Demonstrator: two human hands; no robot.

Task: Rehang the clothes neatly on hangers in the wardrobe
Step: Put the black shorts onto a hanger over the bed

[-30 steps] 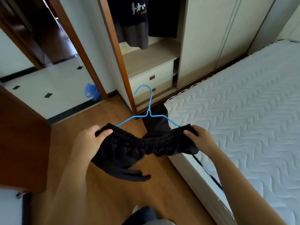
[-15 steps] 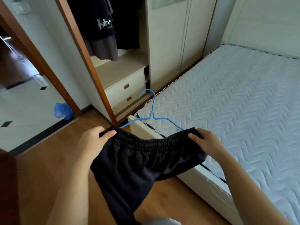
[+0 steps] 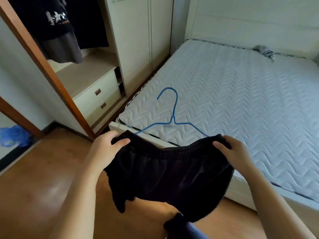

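Note:
Black shorts (image 3: 169, 173) with an elastic waistband hang stretched between my hands. My left hand (image 3: 107, 145) grips the waistband's left end and my right hand (image 3: 231, 152) grips its right end. A blue wire hanger (image 3: 172, 116) is threaded into the waistband; its hook and shoulders rise above the fabric, over the corner of the bed, and its lower bar is hidden inside the shorts. The open wardrobe (image 3: 89, 71) is at upper left, with a dark printed T-shirt (image 3: 53, 19) and a grey garment (image 3: 62, 49) hanging inside.
A white quilted mattress (image 3: 241, 104) fills the right side, with a small grey item (image 3: 264, 50) near the headboard. The wardrobe holds two drawers (image 3: 98, 99) under a shelf. A brown door frame (image 3: 48, 69) stands left, a blue bag (image 3: 13, 135) beyond it. Wooden floor (image 3: 39, 187) lies below.
The view has swung right, away from the wardrobe and over the bed. The shorts were bunched and now hang spread out below the waistband. Both hands keep their grip.

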